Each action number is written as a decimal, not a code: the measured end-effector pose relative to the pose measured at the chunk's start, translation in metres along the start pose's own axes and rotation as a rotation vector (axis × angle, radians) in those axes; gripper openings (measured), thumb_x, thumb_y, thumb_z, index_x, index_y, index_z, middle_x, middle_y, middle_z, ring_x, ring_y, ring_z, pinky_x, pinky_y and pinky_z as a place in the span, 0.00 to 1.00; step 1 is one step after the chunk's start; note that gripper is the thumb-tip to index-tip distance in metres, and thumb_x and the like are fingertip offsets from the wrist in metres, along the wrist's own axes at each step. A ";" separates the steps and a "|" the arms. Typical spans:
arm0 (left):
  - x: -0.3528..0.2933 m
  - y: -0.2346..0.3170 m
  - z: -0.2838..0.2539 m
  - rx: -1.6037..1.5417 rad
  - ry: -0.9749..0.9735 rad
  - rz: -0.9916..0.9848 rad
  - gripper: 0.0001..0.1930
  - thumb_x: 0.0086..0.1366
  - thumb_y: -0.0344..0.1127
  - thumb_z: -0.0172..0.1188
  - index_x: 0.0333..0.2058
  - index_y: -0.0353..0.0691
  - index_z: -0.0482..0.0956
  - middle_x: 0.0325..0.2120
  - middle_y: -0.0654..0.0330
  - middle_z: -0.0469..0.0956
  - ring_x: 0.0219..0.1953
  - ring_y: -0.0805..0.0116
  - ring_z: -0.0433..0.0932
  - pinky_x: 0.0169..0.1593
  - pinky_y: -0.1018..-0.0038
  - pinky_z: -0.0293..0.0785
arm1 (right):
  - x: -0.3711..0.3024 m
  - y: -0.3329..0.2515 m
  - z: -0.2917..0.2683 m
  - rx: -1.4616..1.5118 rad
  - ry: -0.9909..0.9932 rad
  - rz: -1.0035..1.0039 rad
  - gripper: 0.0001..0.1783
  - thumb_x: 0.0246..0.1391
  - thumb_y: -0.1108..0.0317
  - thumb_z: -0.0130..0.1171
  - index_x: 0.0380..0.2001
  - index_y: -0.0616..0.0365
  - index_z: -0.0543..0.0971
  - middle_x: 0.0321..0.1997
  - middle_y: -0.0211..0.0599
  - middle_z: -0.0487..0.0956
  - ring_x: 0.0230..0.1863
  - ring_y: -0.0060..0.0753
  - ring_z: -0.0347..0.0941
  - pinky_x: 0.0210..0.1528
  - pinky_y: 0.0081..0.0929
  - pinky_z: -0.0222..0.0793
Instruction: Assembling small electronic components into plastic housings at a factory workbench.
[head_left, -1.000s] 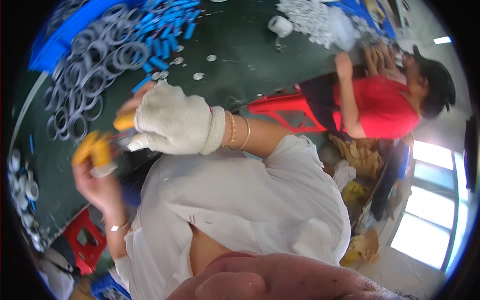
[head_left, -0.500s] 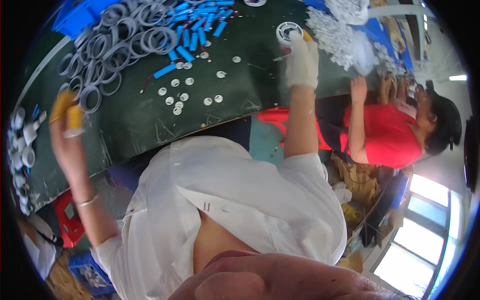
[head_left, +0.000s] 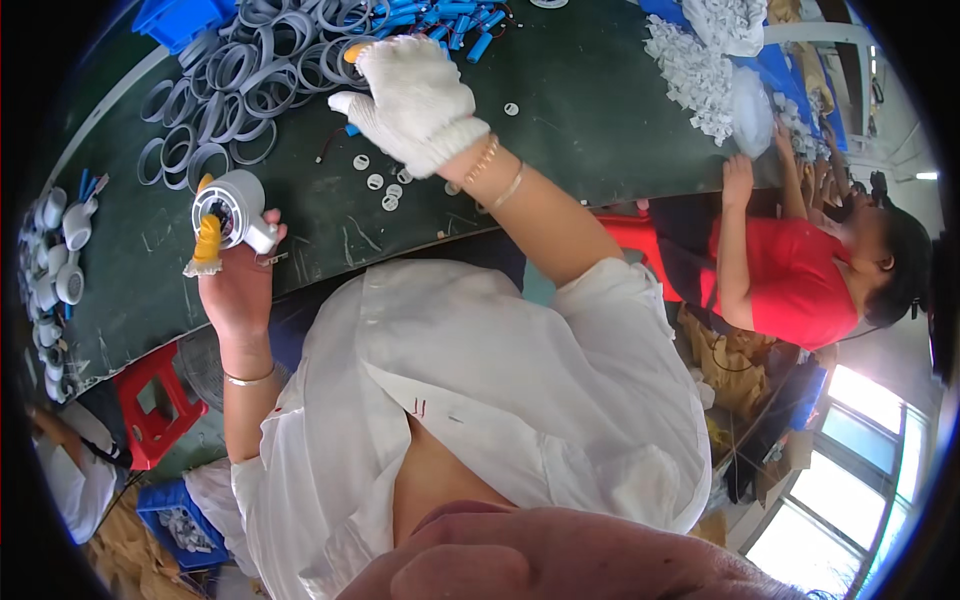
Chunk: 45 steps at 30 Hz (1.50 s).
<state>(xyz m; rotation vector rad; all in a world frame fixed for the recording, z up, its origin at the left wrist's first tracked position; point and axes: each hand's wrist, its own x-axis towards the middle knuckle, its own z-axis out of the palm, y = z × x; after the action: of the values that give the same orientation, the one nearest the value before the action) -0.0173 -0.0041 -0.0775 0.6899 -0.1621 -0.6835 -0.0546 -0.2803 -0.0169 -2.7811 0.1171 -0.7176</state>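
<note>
My left hand [head_left: 237,290], with yellow finger covers on it, grips a round white plastic housing [head_left: 241,188]. A short stub sticks out of the housing's side, and dark parts show inside its open face. My right hand [head_left: 425,105], in a white knit glove with a yellow cover on one fingertip, hovers over the table with thumb and forefinger apart. Below and beyond it lie blue cylindrical cells with wires [head_left: 480,46] and grey plastic rings [head_left: 273,95]. Small white discs [head_left: 375,181] lie just nearer to me than the glove, which hides some cells.
White housings [head_left: 77,227] crowd the table's left end. A blue bin [head_left: 185,20] stands at the far left. Small white parts [head_left: 690,85] are heaped at the right, where a person in red [head_left: 785,265] sits. A red stool [head_left: 155,410] stands at lower left.
My right hand has swung left from the round white part at the right to the cells and rings. That part has left its spot. My left hand, empty before, now holds a white housing.
</note>
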 end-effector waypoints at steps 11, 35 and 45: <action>-0.010 0.019 0.050 1.141 -0.216 0.190 0.30 0.52 0.27 0.71 0.56 0.37 0.72 0.48 0.56 0.77 0.47 0.63 0.78 0.52 0.72 0.73 | -0.041 -0.004 -0.049 0.123 0.064 -0.291 0.06 0.35 0.72 0.62 0.23 0.53 0.79 0.52 0.32 0.76 0.43 0.44 0.70 0.45 0.38 0.66; 0.013 -0.010 0.070 0.298 -0.091 -0.243 0.57 0.49 0.60 0.70 0.69 0.45 0.45 0.60 0.53 0.64 0.53 0.60 0.75 0.48 0.69 0.79 | -0.053 -0.019 -0.085 1.349 -0.505 0.213 0.17 0.56 0.68 0.57 0.45 0.69 0.79 0.34 0.38 0.84 0.35 0.21 0.78 0.39 0.19 0.72; -0.003 -0.018 0.088 0.335 -0.124 -0.171 0.56 0.47 0.34 0.76 0.69 0.49 0.46 0.58 0.55 0.66 0.53 0.58 0.74 0.47 0.66 0.81 | -0.065 -0.039 -0.080 0.902 -0.260 0.155 0.14 0.52 0.62 0.64 0.40 0.58 0.82 0.26 0.36 0.80 0.27 0.34 0.76 0.33 0.27 0.68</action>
<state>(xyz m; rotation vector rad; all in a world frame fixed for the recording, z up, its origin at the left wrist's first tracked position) -0.0605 -0.0595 -0.0209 0.9902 -0.3392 -0.8743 -0.1497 -0.2520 0.0315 -1.9403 -0.0394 -0.2533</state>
